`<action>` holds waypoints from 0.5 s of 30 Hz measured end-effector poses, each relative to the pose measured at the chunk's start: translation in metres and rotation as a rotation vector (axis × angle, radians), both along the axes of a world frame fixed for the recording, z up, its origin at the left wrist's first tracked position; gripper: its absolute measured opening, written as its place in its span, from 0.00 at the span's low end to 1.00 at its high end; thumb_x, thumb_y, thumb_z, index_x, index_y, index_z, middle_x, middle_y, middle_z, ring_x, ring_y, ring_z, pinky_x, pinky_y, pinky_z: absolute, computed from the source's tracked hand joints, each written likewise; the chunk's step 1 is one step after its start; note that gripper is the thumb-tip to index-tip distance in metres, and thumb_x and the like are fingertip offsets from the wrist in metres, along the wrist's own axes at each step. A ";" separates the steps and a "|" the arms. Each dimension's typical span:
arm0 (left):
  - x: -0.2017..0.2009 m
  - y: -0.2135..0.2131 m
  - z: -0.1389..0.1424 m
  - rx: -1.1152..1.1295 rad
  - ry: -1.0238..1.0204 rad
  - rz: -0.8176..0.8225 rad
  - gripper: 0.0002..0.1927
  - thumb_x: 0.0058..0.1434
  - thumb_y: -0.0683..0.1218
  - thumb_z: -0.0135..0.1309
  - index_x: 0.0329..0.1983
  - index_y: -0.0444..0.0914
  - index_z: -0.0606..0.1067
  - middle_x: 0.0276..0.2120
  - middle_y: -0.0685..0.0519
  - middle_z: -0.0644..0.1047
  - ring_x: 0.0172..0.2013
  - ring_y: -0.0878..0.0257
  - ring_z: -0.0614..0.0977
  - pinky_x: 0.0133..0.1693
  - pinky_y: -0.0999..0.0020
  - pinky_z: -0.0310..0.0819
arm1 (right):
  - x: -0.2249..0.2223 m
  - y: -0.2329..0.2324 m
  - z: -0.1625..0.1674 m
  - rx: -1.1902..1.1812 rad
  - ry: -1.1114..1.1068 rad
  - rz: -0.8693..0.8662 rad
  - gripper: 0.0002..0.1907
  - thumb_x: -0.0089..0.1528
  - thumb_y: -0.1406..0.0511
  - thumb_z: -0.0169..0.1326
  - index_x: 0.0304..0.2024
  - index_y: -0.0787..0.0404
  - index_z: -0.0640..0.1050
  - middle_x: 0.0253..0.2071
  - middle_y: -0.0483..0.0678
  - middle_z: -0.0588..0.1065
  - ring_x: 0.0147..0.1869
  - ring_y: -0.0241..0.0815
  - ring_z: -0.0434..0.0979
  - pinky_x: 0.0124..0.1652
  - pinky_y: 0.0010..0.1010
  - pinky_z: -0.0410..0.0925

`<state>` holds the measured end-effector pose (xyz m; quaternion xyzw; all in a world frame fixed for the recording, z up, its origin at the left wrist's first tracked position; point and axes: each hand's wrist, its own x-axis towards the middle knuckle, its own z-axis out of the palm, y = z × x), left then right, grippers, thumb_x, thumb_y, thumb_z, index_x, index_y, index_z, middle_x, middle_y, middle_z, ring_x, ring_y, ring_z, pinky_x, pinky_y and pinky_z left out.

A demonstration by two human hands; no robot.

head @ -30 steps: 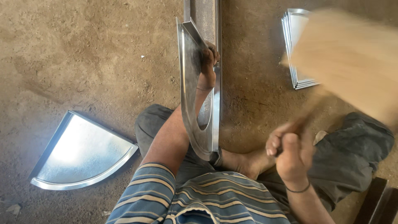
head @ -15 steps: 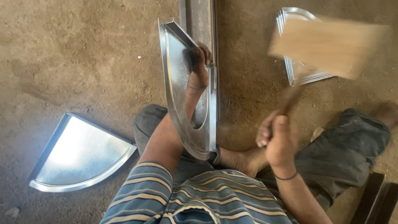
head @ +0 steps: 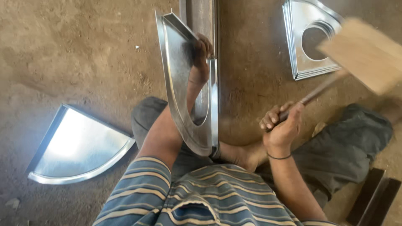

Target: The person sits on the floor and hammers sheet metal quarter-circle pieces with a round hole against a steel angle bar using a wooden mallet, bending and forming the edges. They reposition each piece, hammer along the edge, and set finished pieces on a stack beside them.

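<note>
Centrally, near the top middle of the frame, a quarter-round sheet-metal piece (head: 178, 83) stands on edge — thin, dull-shiny galvanised steel with a curved folded rim and a round hole cut through its lower part. It leans against a long steel bar (head: 204, 16) that runs up out of the frame. The left hand (head: 201, 56) grips its upper straight edge, fingers wrapped over and clamped on the sheet.

At right of centre the right hand (head: 284, 125) is closed tight around the thin handle of a wooden mallet (head: 364, 52), whose pale, blocky head is blurred in the upper right corner. A dark cord circles that wrist.

Behind the mallet head lies a neat stack of similar cut sheets (head: 305, 39), each with a round hole. At lower left a finished quarter-round tray (head: 79, 146) rests flat — bright, smooth, with a raised rim. Everything sits on a rough, sandy brown floor (head: 75, 54).
</note>
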<state>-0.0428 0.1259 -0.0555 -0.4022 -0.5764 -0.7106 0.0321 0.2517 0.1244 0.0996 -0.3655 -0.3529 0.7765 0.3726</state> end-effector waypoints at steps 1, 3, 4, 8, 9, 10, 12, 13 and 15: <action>0.000 0.000 -0.001 0.212 -0.315 -0.218 0.12 0.80 0.52 0.39 0.47 0.40 0.67 0.38 0.54 0.66 0.37 0.63 0.68 0.43 0.66 0.61 | -0.006 -0.002 -0.001 0.028 0.141 -0.084 0.21 0.73 0.45 0.44 0.38 0.52 0.67 0.23 0.41 0.64 0.23 0.32 0.62 0.25 0.27 0.60; 0.000 -0.001 -0.003 0.411 -0.612 -0.451 0.12 0.79 0.54 0.46 0.41 0.44 0.68 0.30 0.59 0.65 0.30 0.69 0.63 0.36 0.70 0.58 | -0.024 -0.011 -0.011 0.132 -0.397 -0.096 0.19 0.68 0.46 0.47 0.37 0.51 0.68 0.26 0.38 0.70 0.22 0.32 0.65 0.18 0.29 0.63; 0.000 -0.002 -0.002 0.396 -0.614 -0.444 0.12 0.79 0.55 0.46 0.42 0.44 0.68 0.29 0.60 0.65 0.29 0.69 0.64 0.36 0.70 0.58 | -0.032 -0.014 -0.020 0.010 -0.448 0.188 0.19 0.69 0.47 0.46 0.35 0.52 0.66 0.23 0.38 0.64 0.21 0.31 0.61 0.19 0.27 0.58; 0.002 -0.005 -0.002 0.324 -0.694 -0.389 0.12 0.73 0.56 0.48 0.47 0.44 0.69 0.31 0.60 0.63 0.29 0.70 0.61 0.34 0.72 0.55 | -0.042 -0.015 -0.044 -0.327 -0.588 0.262 0.25 0.70 0.42 0.40 0.30 0.52 0.65 0.18 0.38 0.57 0.18 0.33 0.56 0.18 0.27 0.52; 0.002 -0.006 -0.002 0.253 -0.657 -0.383 0.14 0.76 0.58 0.46 0.47 0.44 0.68 0.31 0.61 0.62 0.30 0.70 0.61 0.35 0.72 0.56 | -0.041 -0.013 -0.046 -0.323 -0.427 0.144 0.24 0.69 0.43 0.41 0.31 0.52 0.65 0.18 0.38 0.58 0.18 0.32 0.57 0.19 0.27 0.54; 0.003 -0.007 0.000 0.176 -0.635 -0.372 0.16 0.79 0.60 0.44 0.47 0.44 0.68 0.31 0.62 0.62 0.30 0.71 0.61 0.36 0.73 0.56 | -0.038 -0.010 -0.048 -0.326 -0.279 0.029 0.23 0.69 0.43 0.42 0.31 0.52 0.65 0.19 0.38 0.59 0.19 0.32 0.58 0.20 0.27 0.56; 0.004 -0.008 0.003 0.145 -0.658 -0.353 0.17 0.78 0.61 0.45 0.49 0.44 0.68 0.31 0.62 0.61 0.31 0.70 0.61 0.38 0.72 0.57 | -0.036 -0.004 -0.049 -0.254 -0.315 0.133 0.23 0.68 0.44 0.44 0.32 0.52 0.66 0.19 0.39 0.61 0.19 0.31 0.60 0.21 0.27 0.58; 0.004 -0.008 0.006 0.196 -0.680 -0.361 0.17 0.75 0.60 0.47 0.51 0.44 0.68 0.31 0.61 0.61 0.32 0.69 0.61 0.38 0.71 0.57 | -0.036 -0.002 -0.050 -0.162 -0.473 0.345 0.23 0.67 0.43 0.45 0.32 0.53 0.68 0.19 0.38 0.62 0.19 0.31 0.60 0.20 0.27 0.58; 0.005 -0.008 0.012 0.255 -0.636 -0.394 0.17 0.73 0.61 0.48 0.50 0.44 0.68 0.31 0.61 0.61 0.32 0.69 0.62 0.38 0.70 0.58 | -0.040 0.001 -0.053 -0.187 -0.599 0.515 0.23 0.66 0.43 0.46 0.32 0.52 0.70 0.18 0.37 0.62 0.18 0.30 0.59 0.19 0.25 0.56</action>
